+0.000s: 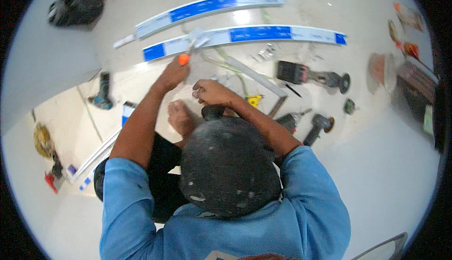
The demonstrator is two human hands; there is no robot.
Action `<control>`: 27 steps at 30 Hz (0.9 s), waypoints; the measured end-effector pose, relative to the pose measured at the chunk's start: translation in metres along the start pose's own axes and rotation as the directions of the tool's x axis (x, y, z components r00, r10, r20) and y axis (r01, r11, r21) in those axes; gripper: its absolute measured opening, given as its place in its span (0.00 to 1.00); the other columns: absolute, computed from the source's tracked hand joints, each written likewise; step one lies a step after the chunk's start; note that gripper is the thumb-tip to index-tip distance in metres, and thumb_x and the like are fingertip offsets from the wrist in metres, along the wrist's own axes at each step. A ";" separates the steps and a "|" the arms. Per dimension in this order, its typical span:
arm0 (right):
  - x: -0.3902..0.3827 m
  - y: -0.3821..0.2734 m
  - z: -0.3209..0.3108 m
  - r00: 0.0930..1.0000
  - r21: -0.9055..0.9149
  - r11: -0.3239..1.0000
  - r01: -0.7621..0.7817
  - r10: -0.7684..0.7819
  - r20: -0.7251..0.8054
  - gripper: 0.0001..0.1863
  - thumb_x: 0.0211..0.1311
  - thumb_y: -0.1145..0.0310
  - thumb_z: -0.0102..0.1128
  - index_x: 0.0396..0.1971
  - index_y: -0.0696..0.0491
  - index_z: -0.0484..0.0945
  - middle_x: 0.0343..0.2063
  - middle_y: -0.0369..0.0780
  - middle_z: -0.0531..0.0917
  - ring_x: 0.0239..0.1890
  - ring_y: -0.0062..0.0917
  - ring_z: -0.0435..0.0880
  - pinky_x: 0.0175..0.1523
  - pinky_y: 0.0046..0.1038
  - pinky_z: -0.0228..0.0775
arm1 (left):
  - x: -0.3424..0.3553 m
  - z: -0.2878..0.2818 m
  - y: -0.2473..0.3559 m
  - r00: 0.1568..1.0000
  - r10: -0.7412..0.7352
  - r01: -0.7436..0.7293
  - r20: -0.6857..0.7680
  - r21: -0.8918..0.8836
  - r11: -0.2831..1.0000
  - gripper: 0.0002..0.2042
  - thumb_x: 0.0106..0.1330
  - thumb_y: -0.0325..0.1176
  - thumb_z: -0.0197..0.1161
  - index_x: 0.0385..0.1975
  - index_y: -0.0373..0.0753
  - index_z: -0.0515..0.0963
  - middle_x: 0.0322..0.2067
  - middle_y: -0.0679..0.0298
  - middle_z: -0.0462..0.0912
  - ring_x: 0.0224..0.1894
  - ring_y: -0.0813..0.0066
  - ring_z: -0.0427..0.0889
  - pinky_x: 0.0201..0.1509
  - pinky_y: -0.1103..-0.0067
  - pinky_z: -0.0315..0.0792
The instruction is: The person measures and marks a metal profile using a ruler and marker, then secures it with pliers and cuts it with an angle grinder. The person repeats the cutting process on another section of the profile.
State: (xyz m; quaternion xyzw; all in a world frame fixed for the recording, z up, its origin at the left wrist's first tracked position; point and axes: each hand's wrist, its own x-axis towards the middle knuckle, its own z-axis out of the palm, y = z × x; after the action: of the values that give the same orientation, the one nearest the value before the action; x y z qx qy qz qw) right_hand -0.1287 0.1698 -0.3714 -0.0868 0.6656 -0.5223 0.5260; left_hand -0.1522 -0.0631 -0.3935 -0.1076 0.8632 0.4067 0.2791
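My left hand (173,75), at the end of a bare forearm, is closed around a hand tool with an orange handle (184,59). The tool's narrow pale end reaches the left part of the nearer long bar (259,33), which has blue and white film on it; its exact kind is blurred. My right hand (213,92) is held lower, beside a bare foot (180,118), fingers curled in; anything inside them is hidden. Farther off lies a second blue-and-white bar (202,9). A large dark rounded shape with pale specks (230,166) fills the space between my arms.
Right of my hands lie a cordless grinder (314,75), a second grinder (320,127), a drill (293,120), a grey angled strip (256,75) and a yellow tape measure (254,101). A cordless tool (102,92) stands left. A black bag (77,6) and a bucket (382,68) sit farther out.
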 end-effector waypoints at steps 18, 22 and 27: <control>-0.230 0.161 -0.191 0.428 0.621 0.547 0.560 0.451 -0.783 0.27 0.81 0.51 0.63 0.55 0.66 0.77 0.50 0.54 0.86 0.48 0.40 0.89 0.55 0.42 0.85 | 0.002 0.008 -0.036 0.993 -0.112 0.108 -0.048 -0.085 0.991 0.16 0.75 0.43 0.64 0.37 0.33 0.80 0.24 0.58 0.82 0.25 0.67 0.83 0.30 0.64 0.74; -0.179 0.185 -0.254 0.569 0.652 0.362 0.666 0.319 -0.758 0.31 0.78 0.51 0.64 0.66 0.61 0.74 0.62 0.56 0.80 0.57 0.51 0.86 0.57 0.48 0.89 | 0.006 0.013 -0.037 0.994 -0.093 0.096 -0.053 0.062 0.993 0.18 0.74 0.45 0.61 0.36 0.33 0.80 0.28 0.50 0.85 0.32 0.52 0.86 0.39 0.56 0.78; -0.168 0.168 -0.243 0.243 0.496 0.434 0.752 0.517 -0.821 0.28 0.83 0.48 0.54 0.66 0.55 0.74 0.58 0.44 0.85 0.52 0.42 0.91 0.47 0.41 0.91 | 0.013 0.018 -0.020 0.998 -0.007 0.019 -0.059 0.192 0.981 0.18 0.73 0.45 0.58 0.41 0.33 0.82 0.38 0.39 0.88 0.44 0.35 0.87 0.51 0.49 0.78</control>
State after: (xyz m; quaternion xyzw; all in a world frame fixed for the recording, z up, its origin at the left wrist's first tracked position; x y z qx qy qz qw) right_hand -0.1755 0.5019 -0.4254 0.4745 0.4306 -0.7612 -0.1002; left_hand -0.1478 -0.0623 -0.4234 -0.0975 0.9055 0.3162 0.2656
